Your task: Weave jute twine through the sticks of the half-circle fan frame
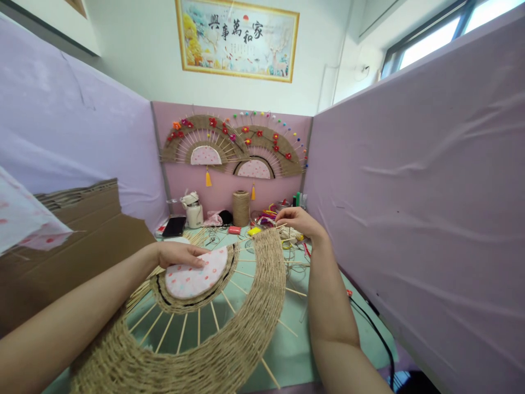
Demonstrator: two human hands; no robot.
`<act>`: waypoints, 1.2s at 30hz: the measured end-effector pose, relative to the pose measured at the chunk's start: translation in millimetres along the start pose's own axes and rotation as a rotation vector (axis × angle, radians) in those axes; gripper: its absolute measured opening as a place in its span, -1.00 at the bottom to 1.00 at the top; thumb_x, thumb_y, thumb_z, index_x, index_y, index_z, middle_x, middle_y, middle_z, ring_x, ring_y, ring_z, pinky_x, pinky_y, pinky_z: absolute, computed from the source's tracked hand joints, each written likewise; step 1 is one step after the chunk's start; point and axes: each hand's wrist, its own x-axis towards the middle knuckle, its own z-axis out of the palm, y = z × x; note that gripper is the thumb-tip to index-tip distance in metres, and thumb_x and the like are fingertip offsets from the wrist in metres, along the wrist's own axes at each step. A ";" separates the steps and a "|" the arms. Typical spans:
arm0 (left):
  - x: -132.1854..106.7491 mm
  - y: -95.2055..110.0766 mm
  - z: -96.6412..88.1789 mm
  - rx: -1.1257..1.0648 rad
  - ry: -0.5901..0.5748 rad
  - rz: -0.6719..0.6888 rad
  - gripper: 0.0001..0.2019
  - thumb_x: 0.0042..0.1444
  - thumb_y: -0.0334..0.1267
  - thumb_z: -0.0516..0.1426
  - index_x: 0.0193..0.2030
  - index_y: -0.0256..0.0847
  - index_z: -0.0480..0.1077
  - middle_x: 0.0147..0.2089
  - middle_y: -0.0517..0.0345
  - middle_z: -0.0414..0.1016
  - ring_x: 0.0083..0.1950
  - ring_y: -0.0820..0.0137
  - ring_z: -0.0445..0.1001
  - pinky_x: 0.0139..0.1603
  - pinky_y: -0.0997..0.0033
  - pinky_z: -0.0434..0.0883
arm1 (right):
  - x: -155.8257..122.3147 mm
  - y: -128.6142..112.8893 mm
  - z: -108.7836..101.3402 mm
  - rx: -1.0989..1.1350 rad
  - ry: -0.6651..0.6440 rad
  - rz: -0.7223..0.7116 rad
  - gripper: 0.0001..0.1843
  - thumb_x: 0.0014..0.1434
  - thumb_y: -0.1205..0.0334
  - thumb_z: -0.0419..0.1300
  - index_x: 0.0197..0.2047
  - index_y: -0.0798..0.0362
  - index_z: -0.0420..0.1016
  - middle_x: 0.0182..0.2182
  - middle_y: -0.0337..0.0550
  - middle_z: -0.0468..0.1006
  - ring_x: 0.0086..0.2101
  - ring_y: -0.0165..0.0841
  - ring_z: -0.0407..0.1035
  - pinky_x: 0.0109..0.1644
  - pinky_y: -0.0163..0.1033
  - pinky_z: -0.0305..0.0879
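A large woven twine fan (268,284) with thin wooden sticks as ribs stands tilted before me, its curve towards me. My left hand (180,256) grips it at the pink dotted half-circle (197,279) in its middle, thumb on the front and the other fingers mostly hidden. A black cord edges this centre. My right hand (301,220) is at the fan's upper right end, fingertips pinched together by the end stick (281,226). Whether they hold twine or the stick is too small to tell. Several stick tips poke out past the woven band.
Two finished-looking fans with red flowers (197,123) hang on the pink back panel. Along the table's back stand a twine spool (240,208), a white bottle (192,210) and a black phone (174,227). Cardboard (82,235) leans at left; a black cable (375,328) runs at right.
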 end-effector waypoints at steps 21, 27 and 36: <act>2.1 -0.5 -1.1 -0.045 0.182 0.078 -0.36 -0.11 -0.14 0.27 0.16 -0.10 0.25 -0.24 0.08 0.56 -0.39 0.39 0.51 -0.38 0.47 0.39 | 15.5 6.3 12.2 -0.267 0.129 -0.061 -0.86 -0.08 0.23 0.21 -0.43 0.07 0.58 -0.47 -0.16 0.56 -0.43 -0.37 0.37 -0.30 -0.27 0.25; 1.5 -15.4 -0.1 -0.117 0.227 0.117 -0.32 -0.15 -0.14 0.29 0.17 -0.08 0.23 -0.17 0.06 0.56 -0.40 0.39 0.51 -0.42 0.48 0.40 | 9.0 6.1 11.5 0.046 0.121 0.006 -0.62 0.01 -0.06 0.16 -0.33 0.10 0.56 -0.35 -0.10 0.56 -0.40 -0.39 0.36 -0.34 -0.30 0.24; 14.8 -17.3 8.9 -0.233 0.334 0.270 -0.39 -0.10 -0.17 0.26 0.15 -0.12 0.27 -0.20 0.07 0.56 -0.37 0.37 0.50 -0.43 0.47 0.37 | 31.7 15.3 33.3 0.661 0.152 -0.038 -0.40 -0.05 -0.33 0.08 -0.24 0.03 0.52 -0.28 -0.11 0.54 -0.31 -0.34 0.39 -0.24 -0.27 0.29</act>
